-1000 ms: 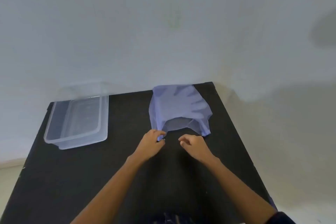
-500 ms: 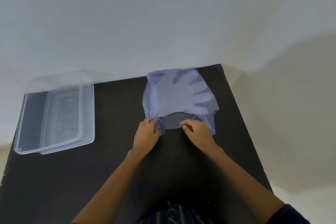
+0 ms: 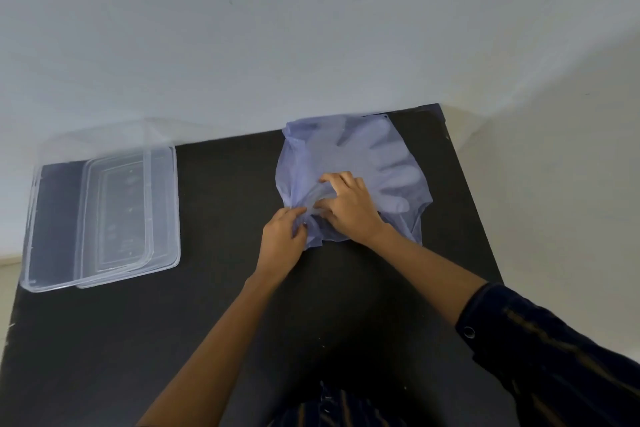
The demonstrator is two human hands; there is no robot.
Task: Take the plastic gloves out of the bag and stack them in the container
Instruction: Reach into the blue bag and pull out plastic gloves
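We see a clear plastic container [image 3: 104,215] on the left of the black table [image 3: 214,322], and nothing shows inside it. A thin bluish bag [image 3: 353,180] lies at the far right of the table, well apart from the container, and through its film we make out the pale finger shapes of gloves [image 3: 388,166] packed flat inside. Our left hand [image 3: 282,241] pinches the bag's near left edge. Our right hand [image 3: 348,208] lies on the bag by its opening, fingers curled into the crumpled plastic, gripping it.
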